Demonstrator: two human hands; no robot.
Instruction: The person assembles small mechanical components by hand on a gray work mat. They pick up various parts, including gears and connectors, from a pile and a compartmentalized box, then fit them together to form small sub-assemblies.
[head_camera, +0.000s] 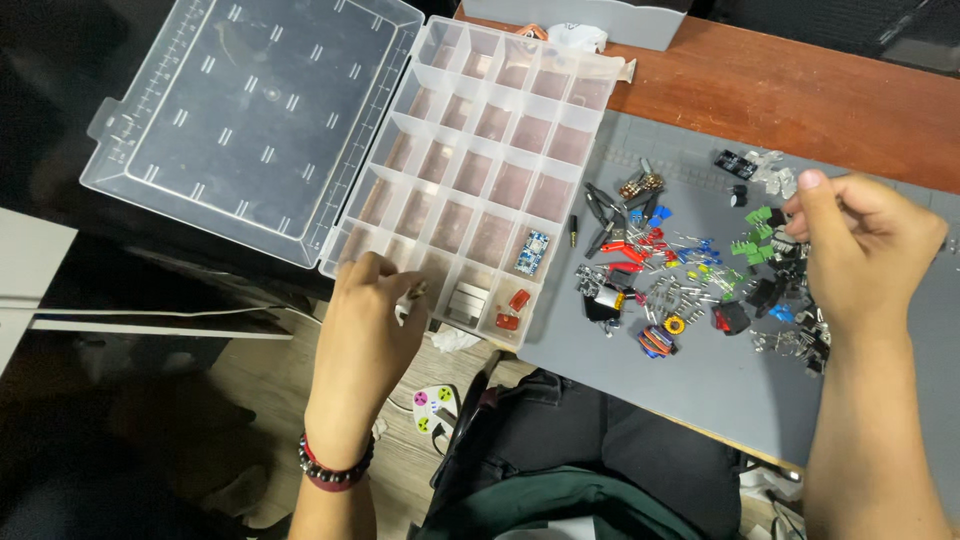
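Your left hand (365, 325) pinches a small part (413, 293) over the organizer box (480, 160) (lid open); right hand (860, 250) is curled, pinching in the parts pile (690, 270).

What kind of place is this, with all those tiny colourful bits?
Probably an electronics hobby bench. A heap of small electronic parts lies on a grey work mat, beside a clear compartment box with its lid open, all on a wooden desk.

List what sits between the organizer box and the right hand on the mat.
In the head view, a loose pile of small electronic parts covers the grey mat between the clear organizer box and the right hand: red, blue and green pieces, black clips, metal bits.
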